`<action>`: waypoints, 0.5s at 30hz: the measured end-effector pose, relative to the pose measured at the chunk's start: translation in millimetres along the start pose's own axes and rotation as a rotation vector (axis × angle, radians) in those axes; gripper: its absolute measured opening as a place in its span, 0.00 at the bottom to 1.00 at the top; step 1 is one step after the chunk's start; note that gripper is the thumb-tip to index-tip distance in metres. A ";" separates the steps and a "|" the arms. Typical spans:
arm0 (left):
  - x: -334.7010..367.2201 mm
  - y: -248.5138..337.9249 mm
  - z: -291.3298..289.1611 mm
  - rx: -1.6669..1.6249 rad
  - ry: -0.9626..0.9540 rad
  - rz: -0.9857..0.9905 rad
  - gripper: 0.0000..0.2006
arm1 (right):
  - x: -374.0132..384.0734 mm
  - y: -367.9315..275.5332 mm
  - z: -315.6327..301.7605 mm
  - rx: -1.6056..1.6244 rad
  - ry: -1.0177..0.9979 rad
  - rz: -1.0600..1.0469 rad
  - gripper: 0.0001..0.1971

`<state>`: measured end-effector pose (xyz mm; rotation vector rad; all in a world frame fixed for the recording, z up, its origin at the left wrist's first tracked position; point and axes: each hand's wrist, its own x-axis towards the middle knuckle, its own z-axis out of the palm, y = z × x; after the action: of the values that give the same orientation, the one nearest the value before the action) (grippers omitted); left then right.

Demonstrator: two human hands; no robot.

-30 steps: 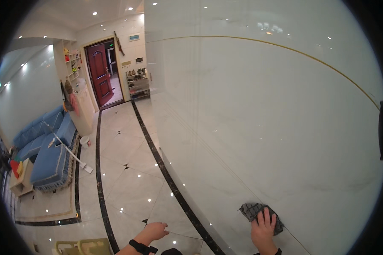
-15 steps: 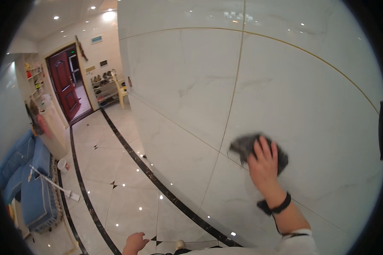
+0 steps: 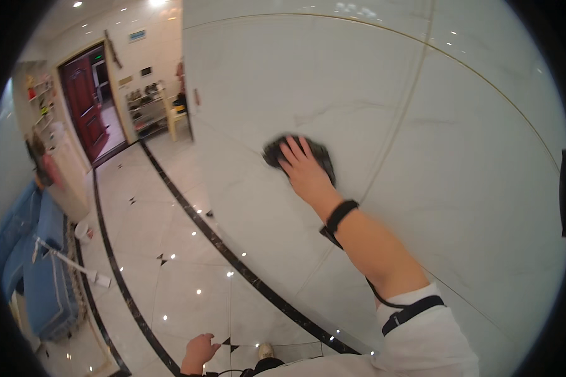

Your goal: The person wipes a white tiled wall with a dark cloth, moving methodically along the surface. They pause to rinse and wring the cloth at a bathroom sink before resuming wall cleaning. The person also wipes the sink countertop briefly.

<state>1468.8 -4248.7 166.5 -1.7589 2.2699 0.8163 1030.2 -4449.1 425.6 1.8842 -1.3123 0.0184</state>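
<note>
My right hand point(image 3: 308, 174) presses a dark grey cloth point(image 3: 321, 156) against the white marble-patterned wall point(image 3: 484, 163). Its fingers lie spread over the cloth, which bunches out on both sides of them. The right arm reaches up and leftward, with a black band at the wrist and another over the white sleeve. Low in the picture my left hand point(image 3: 199, 352) hangs above the floor, touching nothing I can see. Its thumb and fingers are loosely apart, with no object between them.
Glossy floor tiles with dark border strips point(image 3: 233, 270) run beside the wall. At left stand a blue sofa point(image 3: 47, 276), a white long-handled tool point(image 3: 75, 265) leaning on it and a white bucket point(image 3: 83, 232). Farther off are a shoe rack point(image 3: 148, 116), a chair point(image 3: 175, 116) and an open red door point(image 3: 85, 107).
My right hand has slid the cloth up and to the left along the wall, and the arm stretches farther out. The view has shifted slightly. The left hand stays low.
</note>
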 end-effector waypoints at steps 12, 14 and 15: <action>-7.5 22.4 -1.2 0.160 0.036 0.078 0.24 | -246.8 18.2 -100.6 0.174 -0.173 0.198 0.19; 3.1 53.6 3.7 0.204 0.024 0.189 0.22 | -277.7 58.8 -156.1 0.162 0.048 0.428 0.16; 6.3 77.9 -0.5 0.213 0.018 0.223 0.22 | -289.2 73.8 -195.2 0.123 0.109 0.563 0.16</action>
<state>1394.3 -4241.7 189.2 -1.4478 2.4908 0.5671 921.5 -4112.7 473.0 1.5278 -1.7520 0.4933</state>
